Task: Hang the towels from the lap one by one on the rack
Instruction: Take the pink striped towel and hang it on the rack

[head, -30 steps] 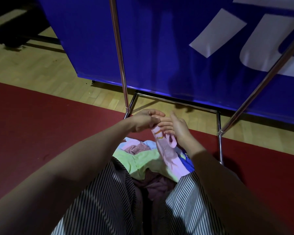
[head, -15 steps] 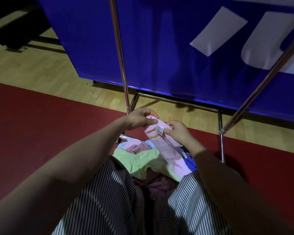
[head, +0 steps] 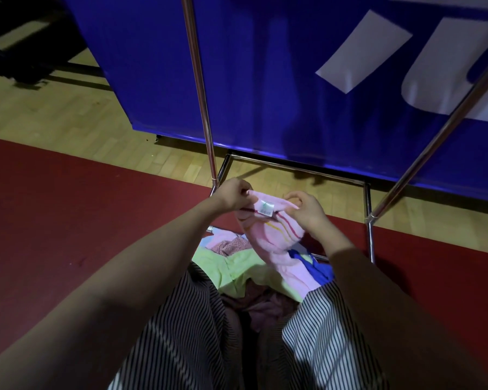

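Note:
A pink towel [head: 276, 237] with coloured stripes and a white label hangs from both hands above my lap. My left hand [head: 233, 194] pinches its top left corner. My right hand [head: 304, 208] grips the top edge on the right. Below lie more towels on my lap: a light green one [head: 237, 270], a blue one [head: 313, 261], a dusty pink one [head: 228, 246] and a dark maroon one [head: 262, 305]. The chrome rack [head: 200, 88] stands right in front, its uprights rising on the left and right and its base bars on the floor.
A large blue banner [head: 279, 80] with white shapes stands just behind the rack. The floor is red mat [head: 68, 220] near me and wooden boards [head: 68, 119] beyond. My striped trousers [head: 181, 333] fill the lower view.
Both hands have moved apart along the pink towel's top edge, spreading it wider. The white label and stripes now face up.

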Demonstrator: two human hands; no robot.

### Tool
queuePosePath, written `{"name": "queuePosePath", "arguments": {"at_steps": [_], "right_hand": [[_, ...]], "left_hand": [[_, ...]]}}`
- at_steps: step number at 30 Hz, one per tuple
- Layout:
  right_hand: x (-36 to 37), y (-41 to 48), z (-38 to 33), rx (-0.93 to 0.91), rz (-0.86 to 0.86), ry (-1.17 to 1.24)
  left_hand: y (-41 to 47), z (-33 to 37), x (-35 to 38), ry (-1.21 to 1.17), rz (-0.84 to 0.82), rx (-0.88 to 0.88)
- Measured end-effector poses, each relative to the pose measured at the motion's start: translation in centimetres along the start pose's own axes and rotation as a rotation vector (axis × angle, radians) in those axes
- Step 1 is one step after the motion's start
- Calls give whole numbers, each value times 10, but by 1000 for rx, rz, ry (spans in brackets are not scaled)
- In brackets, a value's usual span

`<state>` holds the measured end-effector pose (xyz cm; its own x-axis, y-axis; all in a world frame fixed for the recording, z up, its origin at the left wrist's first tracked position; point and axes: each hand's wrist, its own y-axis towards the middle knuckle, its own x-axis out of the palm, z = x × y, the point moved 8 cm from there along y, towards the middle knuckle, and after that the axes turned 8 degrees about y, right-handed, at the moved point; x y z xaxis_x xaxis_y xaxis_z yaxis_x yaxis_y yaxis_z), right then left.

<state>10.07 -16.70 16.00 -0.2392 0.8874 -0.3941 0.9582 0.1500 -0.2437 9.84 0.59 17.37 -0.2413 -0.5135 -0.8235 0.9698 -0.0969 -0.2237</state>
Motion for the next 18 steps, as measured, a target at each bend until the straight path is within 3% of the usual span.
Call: {"name": "queuePosePath", "arguments": {"at_steps": [5,13,18], "right_hand": [[-23,4,21,168,181,-166],[-39,-7,5,-9,272,-204],[-30,-9,-1,-119,261,-4]], "left_hand": [[1,-14,3,-257,-28,-58],[-6,-7,12,-314,-195,72],[-6,-16,2,-312,-9,-9]]}}
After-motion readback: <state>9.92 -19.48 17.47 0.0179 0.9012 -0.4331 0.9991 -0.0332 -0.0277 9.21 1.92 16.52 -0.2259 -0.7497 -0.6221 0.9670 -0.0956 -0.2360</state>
